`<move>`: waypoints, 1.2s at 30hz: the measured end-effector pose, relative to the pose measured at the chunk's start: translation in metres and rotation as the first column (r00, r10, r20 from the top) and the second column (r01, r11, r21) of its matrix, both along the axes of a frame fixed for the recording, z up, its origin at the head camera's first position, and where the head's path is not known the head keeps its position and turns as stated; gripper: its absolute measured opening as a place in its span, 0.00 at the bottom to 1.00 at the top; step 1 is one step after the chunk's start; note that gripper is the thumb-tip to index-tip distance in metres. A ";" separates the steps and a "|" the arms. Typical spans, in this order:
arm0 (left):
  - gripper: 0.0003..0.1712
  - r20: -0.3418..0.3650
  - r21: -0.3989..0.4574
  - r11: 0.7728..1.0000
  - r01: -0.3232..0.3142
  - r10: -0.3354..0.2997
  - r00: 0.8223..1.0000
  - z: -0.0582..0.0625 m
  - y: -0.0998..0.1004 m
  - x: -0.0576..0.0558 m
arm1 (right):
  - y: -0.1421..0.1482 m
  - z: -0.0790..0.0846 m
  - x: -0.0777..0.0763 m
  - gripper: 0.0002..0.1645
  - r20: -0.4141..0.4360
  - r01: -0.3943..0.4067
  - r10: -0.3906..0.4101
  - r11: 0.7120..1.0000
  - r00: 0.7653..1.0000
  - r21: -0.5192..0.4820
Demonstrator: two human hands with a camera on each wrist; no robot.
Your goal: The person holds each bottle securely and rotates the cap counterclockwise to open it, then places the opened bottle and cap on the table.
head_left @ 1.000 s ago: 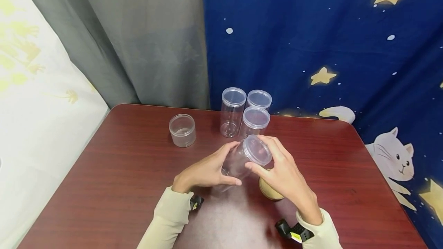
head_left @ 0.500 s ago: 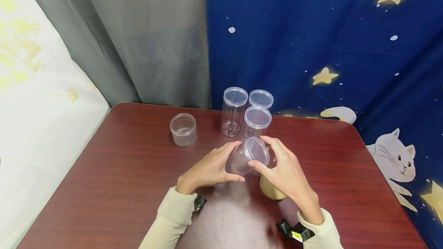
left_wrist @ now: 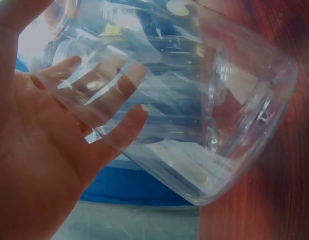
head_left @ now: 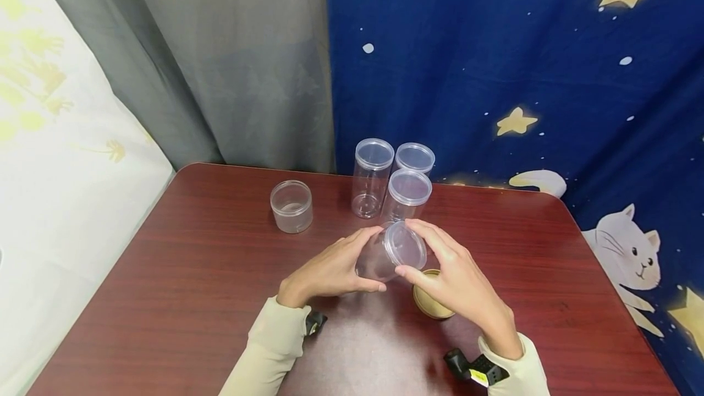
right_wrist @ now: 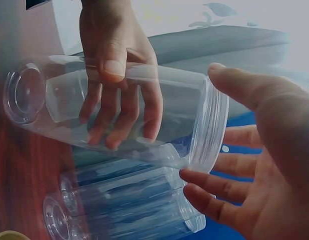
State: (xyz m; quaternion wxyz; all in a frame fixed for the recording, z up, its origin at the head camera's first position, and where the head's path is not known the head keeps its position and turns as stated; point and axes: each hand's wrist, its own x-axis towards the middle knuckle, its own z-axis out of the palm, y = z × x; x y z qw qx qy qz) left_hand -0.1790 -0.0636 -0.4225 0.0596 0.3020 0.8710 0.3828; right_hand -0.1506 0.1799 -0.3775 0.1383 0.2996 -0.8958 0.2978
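Note:
A clear plastic jar [right_wrist: 174, 117] with a translucent lid [head_left: 406, 245] is held tilted above the table, its lid end toward the right hand. My left hand [head_left: 335, 266] grips the jar's body, thumb on the near side and fingers curled round behind, as the left wrist view shows through the clear wall [left_wrist: 179, 115]. With thumb and fingertips my right hand [head_left: 455, 274] holds the lid's rim. Below the right hand a gold-coloured round lid [head_left: 431, 304] lies on the table, partly covered by that hand.
Three tall clear jars with lids stand grouped behind the hands: one at left [head_left: 371, 179], one in front [head_left: 408, 191], one behind [head_left: 415, 156]. A short clear jar [head_left: 291, 208] stands further left on the reddish-brown table [head_left: 181, 274]. Curtains hang behind the table's far edge.
The jar has come slightly lower and nearer, still tilted in both hands. My right hand's fingers have shifted round the lid's rim. The standing jars have not moved.

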 end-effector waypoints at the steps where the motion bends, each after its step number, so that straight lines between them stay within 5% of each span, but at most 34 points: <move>1: 0.54 -0.003 0.003 1.000 0.003 -0.003 1.000 0.000 0.000 0.000 | 0.000 0.000 0.000 0.44 0.000 -0.012 0.012 1.000 1.000 -0.001; 36: 0.55 0.037 0.010 0.999 0.041 -0.041 0.998 0.004 -0.002 0.003 | 0.004 0.007 0.003 0.46 0.148 -0.226 0.241 0.967 0.959 -0.116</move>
